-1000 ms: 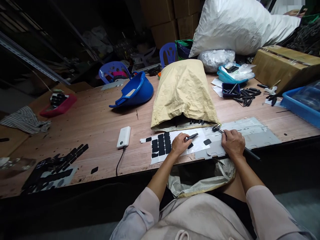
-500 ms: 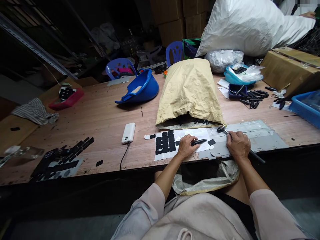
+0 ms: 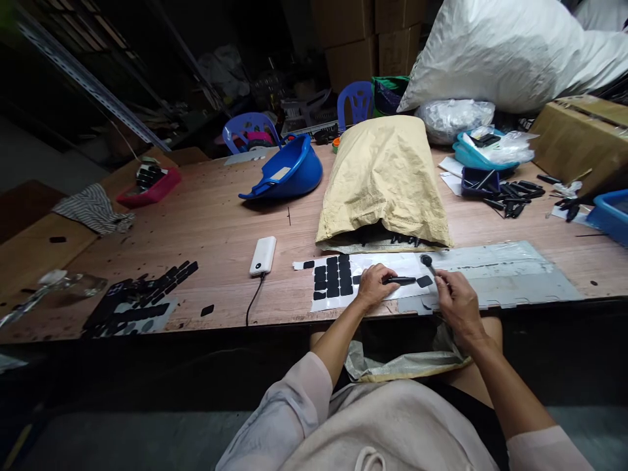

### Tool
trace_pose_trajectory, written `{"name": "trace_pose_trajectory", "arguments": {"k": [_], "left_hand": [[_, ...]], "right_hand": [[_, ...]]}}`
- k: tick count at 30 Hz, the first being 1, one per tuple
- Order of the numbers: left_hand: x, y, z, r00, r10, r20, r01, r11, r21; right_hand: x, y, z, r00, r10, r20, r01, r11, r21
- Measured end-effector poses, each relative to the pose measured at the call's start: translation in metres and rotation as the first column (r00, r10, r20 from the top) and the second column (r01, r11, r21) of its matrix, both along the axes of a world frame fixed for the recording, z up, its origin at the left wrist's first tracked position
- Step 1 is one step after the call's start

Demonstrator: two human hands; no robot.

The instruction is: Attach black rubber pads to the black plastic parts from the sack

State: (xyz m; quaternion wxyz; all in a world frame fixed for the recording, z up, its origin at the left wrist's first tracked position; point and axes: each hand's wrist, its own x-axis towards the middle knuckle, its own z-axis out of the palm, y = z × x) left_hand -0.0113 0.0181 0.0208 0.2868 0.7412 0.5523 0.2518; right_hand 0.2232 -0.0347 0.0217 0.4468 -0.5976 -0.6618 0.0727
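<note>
My left hand (image 3: 375, 286) rests on a white sheet (image 3: 366, 260) and pinches a slim black rod-like piece (image 3: 403, 280), which points to the right. A loose black rounded pad (image 3: 424, 281) lies just beyond its tip. Held in my right hand (image 3: 458, 302) is a small hammer (image 3: 426, 260), its round dark head above the right end of the sheet; most of the handle is hidden by the fingers. Left of my left hand, rows of black rounded pads (image 3: 333, 278) cover the sheet. A grey board (image 3: 524, 281) extends to the right.
Behind the sheet lies a yellowish sack (image 3: 385, 173), its mouth towards me with black pieces inside. A white power bank (image 3: 263, 254) with a cable, a tilted blue basin (image 3: 297, 167), and a dark blue tray (image 3: 473, 183) beside black pieces are on the table. An open sack (image 3: 407, 363) covers my lap.
The hammer has swung leftwards, its head now nearer the black piece and its handle less visible. My left hand still grips the black piece. The whole view has shifted slightly.
</note>
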Motion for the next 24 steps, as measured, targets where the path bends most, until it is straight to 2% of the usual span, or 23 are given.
{"name": "trace_pose_trajectory", "arguments": {"k": [4,8,12,17,24], "left_hand": [[0.002,0.0,0.0,1.0,0.024,-0.002,-0.024,1.0,-0.013],[0.004,0.001,0.002,0.999,0.035,-0.016,-0.036,0.999,-0.028],[0.005,0.002,0.003,0.999,0.033,-0.035,-0.035,0.999,-0.038],[0.006,0.0,0.004,0.999,0.046,-0.015,-0.046,0.999,-0.027],[0.005,0.0,0.004,0.999,0.043,-0.005,-0.043,0.999,-0.021]], "right_hand": [[-0.026,-0.012,0.0,0.987,0.143,-0.071,-0.148,0.987,-0.064],[-0.037,-0.017,0.002,0.975,0.221,-0.016,-0.221,0.972,-0.079],[-0.041,-0.021,0.007,0.979,0.201,0.045,-0.199,0.979,-0.044],[-0.041,-0.023,0.002,0.972,0.162,0.17,-0.148,0.985,-0.093],[-0.031,-0.022,0.009,0.993,0.082,0.082,-0.081,0.997,-0.018]]}}
